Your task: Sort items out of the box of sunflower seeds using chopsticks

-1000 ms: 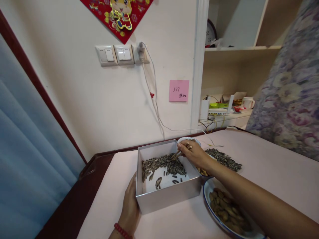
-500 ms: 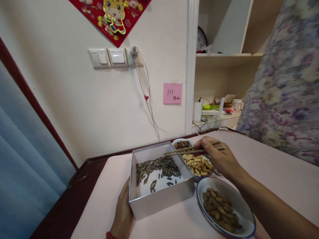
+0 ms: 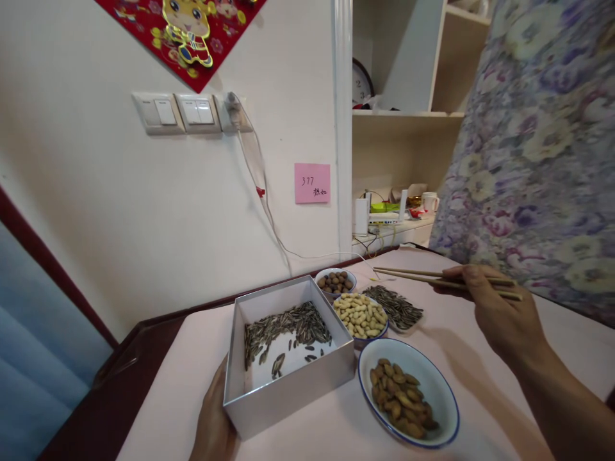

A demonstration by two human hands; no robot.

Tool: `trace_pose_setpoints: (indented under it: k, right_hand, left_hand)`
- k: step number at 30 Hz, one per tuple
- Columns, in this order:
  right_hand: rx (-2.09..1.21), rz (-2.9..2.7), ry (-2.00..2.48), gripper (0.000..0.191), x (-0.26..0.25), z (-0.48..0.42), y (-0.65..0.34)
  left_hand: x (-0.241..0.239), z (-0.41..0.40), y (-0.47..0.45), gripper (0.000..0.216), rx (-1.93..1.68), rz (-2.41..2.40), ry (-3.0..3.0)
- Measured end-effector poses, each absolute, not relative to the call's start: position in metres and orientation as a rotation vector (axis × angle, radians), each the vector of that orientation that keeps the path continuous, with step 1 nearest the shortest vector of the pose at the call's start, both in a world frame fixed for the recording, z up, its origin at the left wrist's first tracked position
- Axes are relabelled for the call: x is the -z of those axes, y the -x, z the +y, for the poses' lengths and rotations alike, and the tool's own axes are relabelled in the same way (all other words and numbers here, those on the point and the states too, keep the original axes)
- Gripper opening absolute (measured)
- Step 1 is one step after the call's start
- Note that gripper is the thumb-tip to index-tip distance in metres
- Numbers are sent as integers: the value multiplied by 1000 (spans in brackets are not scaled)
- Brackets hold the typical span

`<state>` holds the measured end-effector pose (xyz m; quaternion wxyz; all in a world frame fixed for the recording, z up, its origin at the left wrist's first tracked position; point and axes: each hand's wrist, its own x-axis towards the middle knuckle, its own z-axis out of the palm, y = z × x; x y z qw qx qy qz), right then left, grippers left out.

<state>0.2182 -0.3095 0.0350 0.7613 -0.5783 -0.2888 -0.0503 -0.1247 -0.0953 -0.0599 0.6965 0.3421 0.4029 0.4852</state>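
Observation:
A pair of wooden chopsticks [image 3: 413, 275] is gripped in my right hand [image 3: 504, 314], raised over the right of the table. Their tips are close together, with nothing visible between them. My left hand [image 3: 213, 410] holds the left side of a silver-grey open box [image 3: 293, 400], its fingers partly hidden. Striped sunflower seeds [image 3: 288, 326] lie in the box, mostly toward its back. More sunflower seeds [image 3: 396, 308] fill a small dish below the chopstick tips. Unshelled peanuts [image 3: 360, 315] are heaped in a bowl right of the box.
A blue-rimmed white bowl [image 3: 444, 390] with almond-like nuts [image 3: 401, 397] stands at the front right. Round brown nuts [image 3: 335, 282] fill a small bowl by the wall. A white cable [image 3: 317, 257] runs down to the table's back edge. A floral curtain [image 3: 533, 153] hangs at the right.
My right hand has moved right with the chopsticks, from over the box and peanuts to beyond the seed dish, which is now uncovered. The view has shifted right. My left hand stays at the box.

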Motion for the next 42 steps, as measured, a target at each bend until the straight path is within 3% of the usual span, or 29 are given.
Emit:
trace_pose_setpoints:
  k: [10, 23, 42]
  right_hand:
    - [-85, -950, 1250, 38, -49, -270, -174]
    - [-165, -1590, 1522, 33, -25, -180, -134]
    - [-114, -1580, 1488, 36, -19, -177, -132]
  left_hand:
    - [57, -98, 122, 54, -1080, 871, -780]
    - [56, -100, 121, 56, -1098, 817, -750]
    - [54, -100, 122, 56, -1091, 822, -762]
